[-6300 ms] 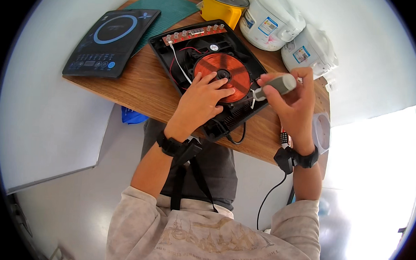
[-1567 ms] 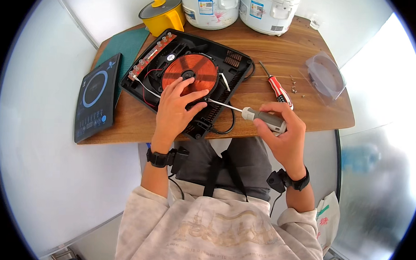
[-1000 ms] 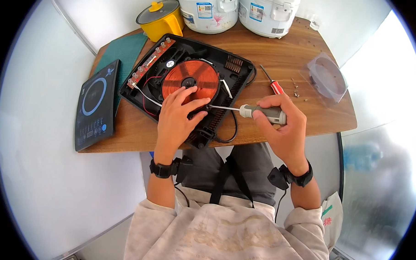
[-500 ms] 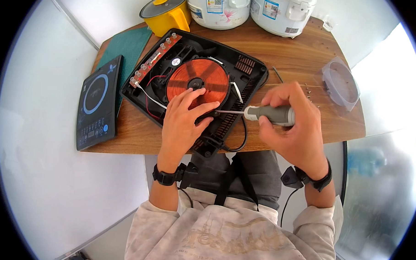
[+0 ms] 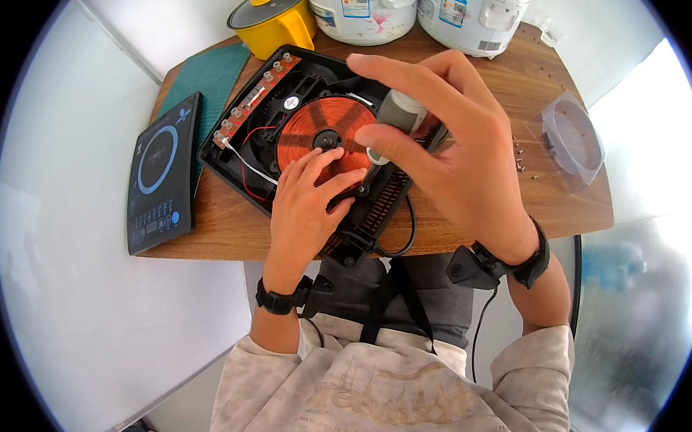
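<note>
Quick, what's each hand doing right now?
Left hand: open, fingers spread, some fingertips over the flat, round, copper-coloured wire coil.
Right hand: half-open around the grey-and-white cylindrical screwdriver handle; whether it grips cannot be told.

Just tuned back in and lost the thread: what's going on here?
A person's left hand rests on the copper coil of an opened black housing. The right hand is at a grey-handled screwdriver by the coil's right side; how firmly it grips is unclear. A black ring-marked panel lies to the left, small loose screws to the right.
</note>
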Action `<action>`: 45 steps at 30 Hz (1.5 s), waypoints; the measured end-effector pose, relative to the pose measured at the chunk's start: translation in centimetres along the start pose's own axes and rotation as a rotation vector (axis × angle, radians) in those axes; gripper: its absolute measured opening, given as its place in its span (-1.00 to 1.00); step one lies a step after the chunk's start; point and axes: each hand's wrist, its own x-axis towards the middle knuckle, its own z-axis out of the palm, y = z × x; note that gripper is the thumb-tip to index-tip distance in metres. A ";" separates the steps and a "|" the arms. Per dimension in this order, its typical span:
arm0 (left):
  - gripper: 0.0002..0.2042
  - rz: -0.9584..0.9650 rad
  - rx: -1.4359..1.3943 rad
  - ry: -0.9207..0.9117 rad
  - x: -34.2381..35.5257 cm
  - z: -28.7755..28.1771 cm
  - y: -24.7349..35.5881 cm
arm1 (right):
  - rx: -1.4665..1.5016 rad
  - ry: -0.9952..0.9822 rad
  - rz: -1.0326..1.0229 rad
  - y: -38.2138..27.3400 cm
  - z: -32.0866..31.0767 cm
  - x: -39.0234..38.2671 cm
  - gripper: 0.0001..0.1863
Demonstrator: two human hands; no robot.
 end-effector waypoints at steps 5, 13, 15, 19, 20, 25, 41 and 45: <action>-0.63 -0.008 -0.028 0.016 0.0 0.1 0.0 | 0.081 0.096 -0.024 0.5 1.5 1.0 -0.46; -0.64 -0.012 -0.017 0.016 0.0 0.3 0.0 | 0.064 0.025 -0.106 1.8 1.5 1.9 -0.58; -0.65 -0.011 -0.021 0.021 0.1 0.2 0.1 | 0.044 0.061 -0.177 1.7 1.7 2.2 -0.62; -0.61 -0.032 -0.034 0.011 -0.2 0.4 0.0 | 0.071 0.078 -0.207 1.3 2.1 2.5 -0.67; -0.58 -0.037 -0.040 0.008 -0.3 0.5 -0.1 | 0.091 0.056 -0.181 1.2 2.1 2.6 -0.67; -0.65 -0.063 -0.081 0.008 -0.1 0.4 0.0 | 0.250 0.013 -0.207 1.0 2.6 2.6 -0.69; -0.72 -0.113 -0.167 0.113 -0.7 1.1 -0.1 | 0.228 -0.085 -0.218 -1.1 2.3 2.1 -0.69; -0.73 -0.176 -0.228 0.128 -0.5 0.6 0.8 | 0.292 0.001 -0.282 -1.0 2.8 1.7 -0.67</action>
